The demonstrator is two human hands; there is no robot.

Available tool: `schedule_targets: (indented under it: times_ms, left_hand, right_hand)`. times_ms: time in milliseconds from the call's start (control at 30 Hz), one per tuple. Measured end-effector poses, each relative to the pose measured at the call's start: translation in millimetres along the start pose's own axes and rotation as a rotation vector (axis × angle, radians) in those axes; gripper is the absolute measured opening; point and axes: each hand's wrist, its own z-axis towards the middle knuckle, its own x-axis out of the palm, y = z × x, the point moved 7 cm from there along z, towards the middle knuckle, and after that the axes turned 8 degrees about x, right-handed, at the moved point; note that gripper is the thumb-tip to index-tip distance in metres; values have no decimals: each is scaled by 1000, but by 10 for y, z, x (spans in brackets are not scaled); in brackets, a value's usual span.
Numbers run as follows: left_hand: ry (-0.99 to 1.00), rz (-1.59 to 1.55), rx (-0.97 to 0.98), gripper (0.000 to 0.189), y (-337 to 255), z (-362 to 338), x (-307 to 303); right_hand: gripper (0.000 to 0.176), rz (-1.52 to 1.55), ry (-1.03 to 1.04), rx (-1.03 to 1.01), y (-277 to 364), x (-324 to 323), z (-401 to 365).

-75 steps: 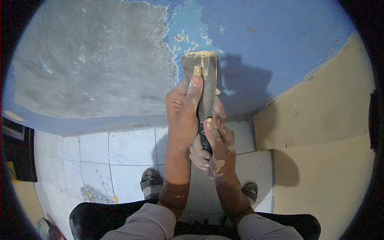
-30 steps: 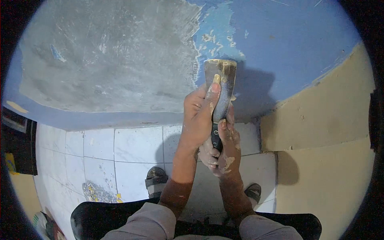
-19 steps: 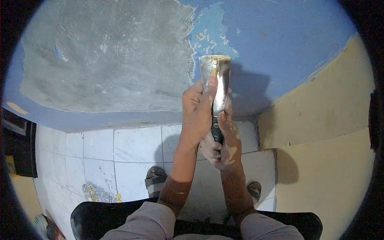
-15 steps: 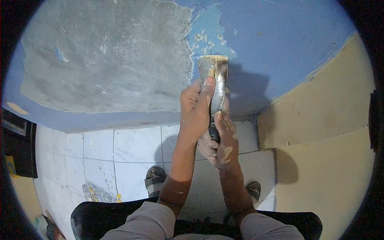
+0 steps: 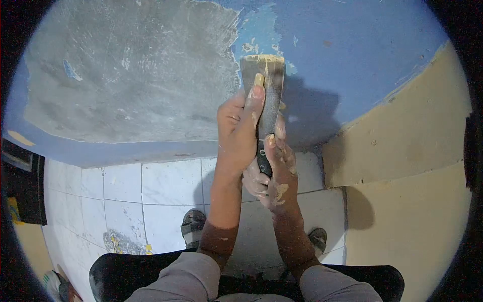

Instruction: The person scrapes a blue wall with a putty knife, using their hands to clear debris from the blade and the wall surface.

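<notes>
Both hands grip one putty knife (image 5: 271, 98) with a wide metal blade and a dark handle. My left hand (image 5: 240, 126) is closed on the blade's left side, its thumb stretched up along the metal. Lower down, my right hand (image 5: 279, 171) wraps round the handle, thumb pointing up; pale smears mark its skin. Cream residue lines the blade's top edge, which overlaps the blue wall (image 5: 347, 50) in this view. Just above it lies a lighter blue patch (image 5: 261, 27) with flaked spots. To the left spreads a large bare grey area (image 5: 136, 70) with ragged paint edges.
A beige wall (image 5: 402, 131) stands on the right. White floor tiles (image 5: 171, 181) run below, with paint flakes (image 5: 126, 244) at lower left. My shoes (image 5: 193, 221) rest on the tiles, a black seat edge (image 5: 121, 272) is beneath me, and a dark object (image 5: 30, 176) stands far left.
Both hands and the putty knife have moved slightly up and left, the blade's edge now higher over the light blue patch. The blade's face looks duller, with less glare.
</notes>
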Motion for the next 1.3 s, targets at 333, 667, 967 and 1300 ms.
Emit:
schedule_targets:
  times_ms: [333,667,967,1300]
  left_hand:
    - [-73,-4,-72,32,135,-91,-131]
    - [6,36,-123,30,194,-99,-187]
    - [-42,-15,-76,28,159,-88,-108]
    - [-15,-16,-115,29,159,-74,-109]
  right_hand:
    - [63,42,-26,-43,-216,10,-26]
    - [49,51,13,-45,-233,68,-26]
    - [65,74,33,38,-205,24,-56]
    - [23,137,6,104,-241,49,-23]
